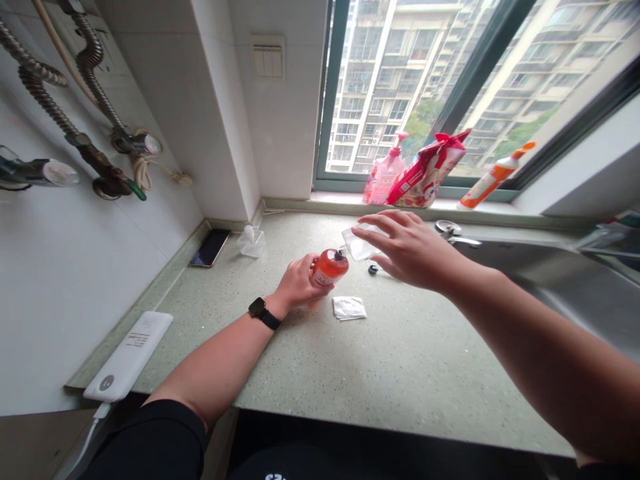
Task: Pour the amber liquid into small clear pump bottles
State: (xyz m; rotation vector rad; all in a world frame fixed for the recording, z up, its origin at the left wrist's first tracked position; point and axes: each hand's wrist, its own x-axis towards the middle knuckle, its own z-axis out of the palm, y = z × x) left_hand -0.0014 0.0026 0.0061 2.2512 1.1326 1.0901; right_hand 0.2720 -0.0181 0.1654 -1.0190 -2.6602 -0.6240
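My left hand point(300, 280) is wrapped round an orange-red bottle point(330, 268) with a label and a dark neck, tilted a little over the counter. In my right hand point(407, 243) is a clear plastic bottle point(359, 244), tipped sideways so that its mouth meets the neck of the orange-red one. Whether liquid is running between them I cannot tell. Below the clear bottle lies a small black cap point(373, 269). A folded white tissue point(349, 308) rests on the counter in front of the orange-red bottle.
On the speckled green counter point(400, 380) are a clear pump bottle point(251, 241), a phone point(210, 248) and a white power bank point(129, 355). A steel sink point(565, 280) is at right. The windowsill holds a pink pump bottle point(384, 177), a red bag point(430, 172) and an orange-white bottle point(493, 180).
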